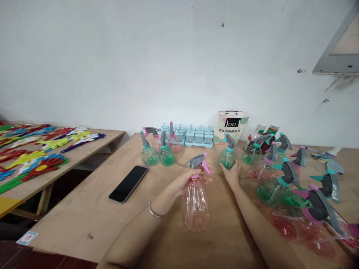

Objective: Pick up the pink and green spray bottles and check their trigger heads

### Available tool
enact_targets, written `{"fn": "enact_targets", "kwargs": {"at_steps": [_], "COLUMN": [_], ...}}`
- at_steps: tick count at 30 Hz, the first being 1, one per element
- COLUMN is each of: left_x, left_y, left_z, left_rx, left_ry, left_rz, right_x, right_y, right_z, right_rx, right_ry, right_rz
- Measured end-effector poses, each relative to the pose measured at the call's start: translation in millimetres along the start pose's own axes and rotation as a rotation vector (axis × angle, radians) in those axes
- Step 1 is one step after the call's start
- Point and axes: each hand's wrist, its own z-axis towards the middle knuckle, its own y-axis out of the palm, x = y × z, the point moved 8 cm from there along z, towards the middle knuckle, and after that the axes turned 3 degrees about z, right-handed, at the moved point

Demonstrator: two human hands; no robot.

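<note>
I see a plain white wall (168, 67) across the far side, evenly lit, with dark scuffs (336, 83) at far right under a grey-framed ledge (336, 52) (shelf or window, I can't tell). A plywood table (92, 213) fills the near and right ground. A second wooden table (42, 185) stands left, apart from it, on slanted legs (42, 201). Dark floor (11, 257) shows near left.

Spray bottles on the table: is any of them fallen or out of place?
Yes. At the right, the green and pink bottles lie on their sides, overlapping; the back-left bottles stand upright. No spill shows.
</note>
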Motion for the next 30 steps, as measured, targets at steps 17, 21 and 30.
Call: {"fn": "enact_targets", "kwargs": {"at_steps": [17,21,30], "left_x": [0,0,-10], "left_y": [16,23,30], "left_z": [3,2,8], "left_rx": [-0.038,-0.025,-0.074], "left_ry": [0.062,0.126,0.122], "left_rz": [0.105,0.109,0.088], "right_x": [-16,-15,-15], "right_y": [-57,-55,-55], "right_z": [-89,-89,-89], "right_rx": [-0.309,-0.323,-0.324], "right_ry": [-0.047,-0.03,-0.046], "right_rz": [0.094,0.119,0.104]}}
